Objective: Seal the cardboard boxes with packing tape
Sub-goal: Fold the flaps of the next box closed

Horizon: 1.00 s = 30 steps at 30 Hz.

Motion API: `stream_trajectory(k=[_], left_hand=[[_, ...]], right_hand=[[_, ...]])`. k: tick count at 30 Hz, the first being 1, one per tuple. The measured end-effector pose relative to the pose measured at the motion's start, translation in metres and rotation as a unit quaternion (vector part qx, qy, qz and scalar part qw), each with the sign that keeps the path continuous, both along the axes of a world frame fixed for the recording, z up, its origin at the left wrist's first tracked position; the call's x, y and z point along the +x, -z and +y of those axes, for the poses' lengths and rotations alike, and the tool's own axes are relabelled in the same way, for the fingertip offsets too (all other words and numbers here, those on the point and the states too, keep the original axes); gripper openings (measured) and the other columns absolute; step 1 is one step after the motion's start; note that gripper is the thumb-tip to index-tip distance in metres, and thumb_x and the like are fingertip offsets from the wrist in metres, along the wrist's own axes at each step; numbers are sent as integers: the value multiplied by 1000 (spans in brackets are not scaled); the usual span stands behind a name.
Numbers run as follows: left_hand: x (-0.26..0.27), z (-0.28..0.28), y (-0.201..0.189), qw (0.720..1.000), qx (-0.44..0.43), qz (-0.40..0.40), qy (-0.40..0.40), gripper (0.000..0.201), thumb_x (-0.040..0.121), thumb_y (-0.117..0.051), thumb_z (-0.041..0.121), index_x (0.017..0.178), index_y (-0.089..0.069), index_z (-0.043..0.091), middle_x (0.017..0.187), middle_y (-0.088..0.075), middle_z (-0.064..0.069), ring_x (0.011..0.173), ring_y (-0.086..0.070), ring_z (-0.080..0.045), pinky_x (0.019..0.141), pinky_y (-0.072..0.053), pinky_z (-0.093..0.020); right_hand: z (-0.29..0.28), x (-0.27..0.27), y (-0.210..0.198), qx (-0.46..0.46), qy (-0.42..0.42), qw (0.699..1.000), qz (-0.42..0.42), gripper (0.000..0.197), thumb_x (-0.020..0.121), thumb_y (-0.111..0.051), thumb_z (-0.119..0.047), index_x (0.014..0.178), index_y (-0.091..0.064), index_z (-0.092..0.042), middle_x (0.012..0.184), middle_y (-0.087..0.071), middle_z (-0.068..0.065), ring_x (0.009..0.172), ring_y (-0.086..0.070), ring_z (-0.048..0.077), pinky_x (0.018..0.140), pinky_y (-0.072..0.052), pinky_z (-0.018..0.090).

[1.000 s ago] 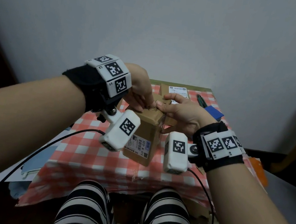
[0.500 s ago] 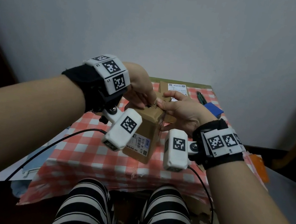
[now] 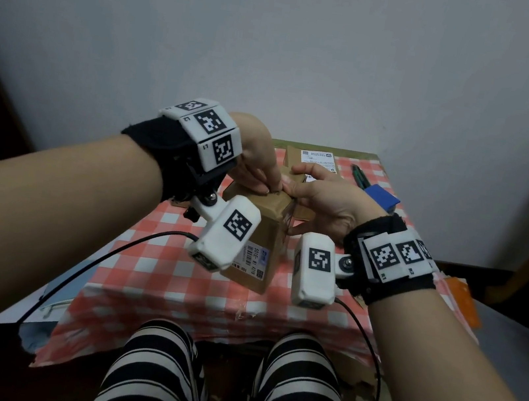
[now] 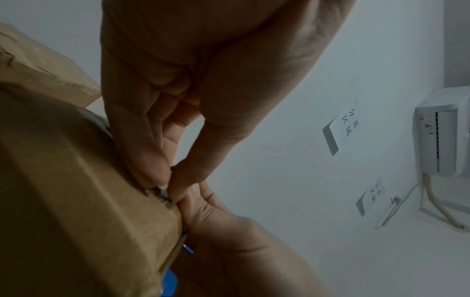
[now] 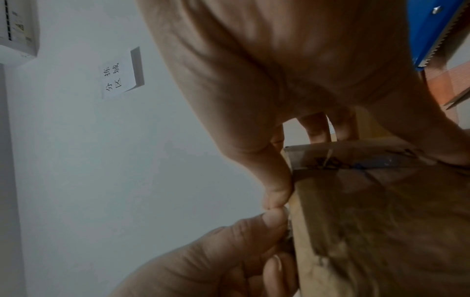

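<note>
Over the last second I've barely moved: my left hand (image 3: 254,167) keeps pinching the tape end at the top edge of the cardboard box (image 3: 265,231), lifted slightly off the checked tablecloth (image 3: 157,252). My right hand (image 3: 322,199) still grips the box, thumb against that edge, so sealing hasn't advanced.

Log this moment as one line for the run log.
left hand: pinching box top edge | right hand: pinching same edge | box: held above table

The cardboard box's (image 3: 268,235) label (image 3: 255,260) reads "501F", and a wall paper sign (image 4: 349,122) at three o'clock reads "分拣区域".
</note>
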<state>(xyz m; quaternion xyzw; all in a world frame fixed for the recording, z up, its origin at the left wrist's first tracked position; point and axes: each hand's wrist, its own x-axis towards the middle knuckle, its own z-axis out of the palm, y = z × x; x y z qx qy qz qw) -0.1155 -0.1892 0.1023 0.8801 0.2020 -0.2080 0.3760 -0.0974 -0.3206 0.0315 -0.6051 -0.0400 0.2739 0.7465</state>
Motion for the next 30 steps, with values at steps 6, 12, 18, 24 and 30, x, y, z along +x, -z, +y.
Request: stream_trajectory(k=[6, 12, 18, 24, 30], left_hand=[[0, -2, 3, 1000, 3, -8, -6, 5, 94, -55, 2, 90, -51, 1, 83, -59, -7, 68, -57, -11, 78, -52, -26], [-2, 3, 2, 1000, 10, 1, -6, 12, 93, -57, 4, 81, -54, 3, 77, -60, -6, 64, -56, -10, 66, -52, -18], [0, 11, 4, 999, -7, 38, -13, 13, 92, -59, 7, 80, -58, 4, 68, -62, -7, 48, -60, -10, 63, -52, -14], [-3, 12, 4, 999, -10, 44, -4, 14, 92, -60, 10, 79, -58, 5, 60, -60, -5, 41, -56, -8, 41, -47, -11], [-7, 11, 4, 999, 20, 25, 8, 19, 91, -61, 13, 74, -57, 8, 53, -55, -1, 36, -51, -8, 39, -43, -11]], right_hand=[[2, -1, -1, 3, 5, 1000, -4, 26, 92, -59, 4, 106, -50, -16, 79, -60, 9, 45, -63, 13, 38, -52, 32], [3, 0, -2, 4, 8, 1000, 0, 24, 91, -60, 6, 99, -51, -15, 80, -61, 11, 47, -65, 16, 37, -52, 33], [3, 2, -1, -8, 6, 1000, -4, 25, 91, -61, 5, 99, -51, -16, 82, -62, 10, 49, -65, 16, 39, -53, 35], [0, 5, 0, -4, -3, 1000, -1, 24, 91, -60, 4, 99, -51, -17, 79, -63, 9, 49, -65, 16, 40, -54, 37], [2, 7, 2, -14, -6, 1000, -7, 24, 90, -62, 3, 98, -51, -17, 82, -63, 9, 54, -65, 17, 41, -54, 37]])
